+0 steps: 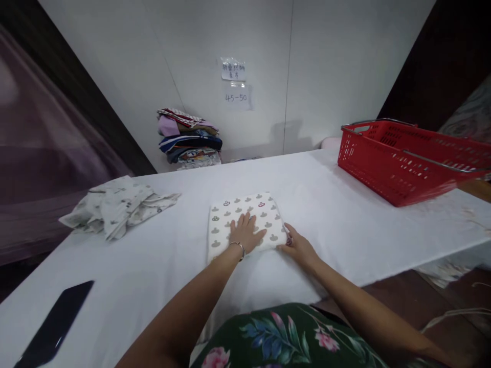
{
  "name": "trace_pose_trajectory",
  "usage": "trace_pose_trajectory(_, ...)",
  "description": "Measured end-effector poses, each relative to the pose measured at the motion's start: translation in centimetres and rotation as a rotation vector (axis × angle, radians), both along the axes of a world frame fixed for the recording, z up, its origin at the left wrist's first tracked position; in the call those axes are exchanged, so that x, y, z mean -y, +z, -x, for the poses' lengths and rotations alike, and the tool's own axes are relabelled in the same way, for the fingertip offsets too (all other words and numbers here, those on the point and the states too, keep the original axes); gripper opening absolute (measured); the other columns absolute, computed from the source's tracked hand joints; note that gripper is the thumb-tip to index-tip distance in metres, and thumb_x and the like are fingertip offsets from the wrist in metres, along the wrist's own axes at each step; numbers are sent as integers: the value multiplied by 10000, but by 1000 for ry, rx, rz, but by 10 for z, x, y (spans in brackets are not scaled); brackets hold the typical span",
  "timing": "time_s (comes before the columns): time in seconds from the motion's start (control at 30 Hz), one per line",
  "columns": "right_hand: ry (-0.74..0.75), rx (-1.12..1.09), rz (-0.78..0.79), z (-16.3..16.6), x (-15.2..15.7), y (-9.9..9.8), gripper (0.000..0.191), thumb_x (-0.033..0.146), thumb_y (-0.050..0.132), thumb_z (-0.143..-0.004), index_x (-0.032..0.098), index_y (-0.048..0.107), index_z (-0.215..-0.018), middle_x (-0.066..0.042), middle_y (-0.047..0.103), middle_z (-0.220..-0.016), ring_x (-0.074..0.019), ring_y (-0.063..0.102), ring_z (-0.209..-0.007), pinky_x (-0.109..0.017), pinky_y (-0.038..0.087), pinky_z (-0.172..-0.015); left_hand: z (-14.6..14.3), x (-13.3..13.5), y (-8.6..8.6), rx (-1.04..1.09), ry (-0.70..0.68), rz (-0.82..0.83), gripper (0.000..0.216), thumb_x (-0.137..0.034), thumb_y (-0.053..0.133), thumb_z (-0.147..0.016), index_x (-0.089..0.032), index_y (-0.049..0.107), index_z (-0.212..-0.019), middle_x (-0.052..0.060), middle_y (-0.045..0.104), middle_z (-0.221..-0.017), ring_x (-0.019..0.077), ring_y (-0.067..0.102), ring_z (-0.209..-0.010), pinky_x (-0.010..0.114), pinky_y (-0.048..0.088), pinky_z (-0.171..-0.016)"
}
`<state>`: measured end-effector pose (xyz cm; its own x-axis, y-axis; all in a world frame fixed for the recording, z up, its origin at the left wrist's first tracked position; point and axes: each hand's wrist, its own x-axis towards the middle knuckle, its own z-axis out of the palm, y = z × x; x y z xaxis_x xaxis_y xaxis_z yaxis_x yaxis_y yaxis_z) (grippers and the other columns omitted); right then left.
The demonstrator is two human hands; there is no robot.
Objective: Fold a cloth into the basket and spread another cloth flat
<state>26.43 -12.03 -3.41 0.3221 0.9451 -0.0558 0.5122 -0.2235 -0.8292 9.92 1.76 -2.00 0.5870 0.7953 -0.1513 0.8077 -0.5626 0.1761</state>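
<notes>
A white cloth printed with grey mushroom-like shapes, a few outlined in dark or red, lies folded into a flat, neat rectangle on the white-covered table. My left hand, with a bracelet at the wrist, rests flat on top of it, fingers spread. At the cloth's near right corner, my right hand has its thumb and fingers closed around the edge. Further left lies a crumpled white cloth with a small grey print, apart from both hands.
A red plastic basket with metal handles stands at the right. Against the wall is a stack of folded fabrics. A dark phone-like slab lies at the near left. Two paper notes hang on the wall.
</notes>
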Motion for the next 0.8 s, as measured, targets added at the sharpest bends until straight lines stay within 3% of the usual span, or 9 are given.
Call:
trace_pose_trajectory(0.23,-4,21,-23,-1,-2,-6,597,420,595,-730,227,437,-1273,-26,643,-972,-197,600,-836,-314,458,-758,2,0,3,39,-9,40,829,-721,186,-765,-210,213,-1417,43,68,-1505,268,1,-1374,532,2,-1080)
trace_pose_trajectory(0.33,29,188,-97,3,-1,0,526,393,555,-760,205,476,-1245,-79,584,-1142,-237,556,-1009,-365,440,-850,4,1,10,63,-22,80,817,-713,196,-772,-207,227,-1412,43,79,-1504,261,19,-1375,518,14,-1086)
trace_pose_trajectory(0.43,6,523,-251,18,-3,11,562,346,496,-801,170,395,-1325,-137,377,-1380,-286,340,-1262,-452,330,-982,11,8,15,107,-8,62,759,-671,198,-805,-203,254,-1401,57,118,-1499,257,53,-1374,518,50,-1085)
trace_pose_trajectory(0.53,192,745,-337,34,-10,15,638,381,459,-835,147,268,-1398,-134,229,-1463,-279,143,-1353,-496,200,-1052,28,20,12,142,-8,-77,743,-642,211,-825,-165,286,-1389,92,162,-1489,268,63,-1371,519,16,-1085)
trace_pose_trajectory(0.63,389,839,-289,35,-18,4,741,469,493,-811,132,227,-1414,-153,270,-1444,-283,165,-1348,-520,153,-1059,46,26,3,128,-56,-159,783,-668,231,-809,-142,304,-1383,107,173,-1485,289,76,-1367,514,5,-1087)
trace_pose_trajectory(0.8,468,865,-299,22,-23,-15,632,379,471,-847,146,273,-1399,-141,315,-1424,-252,232,-1332,-499,162,-1065,57,21,-6,98,-145,-177,817,-692,256,-788,-149,271,-1398,102,152,-1490,299,75,-1365,517,40,-1085)
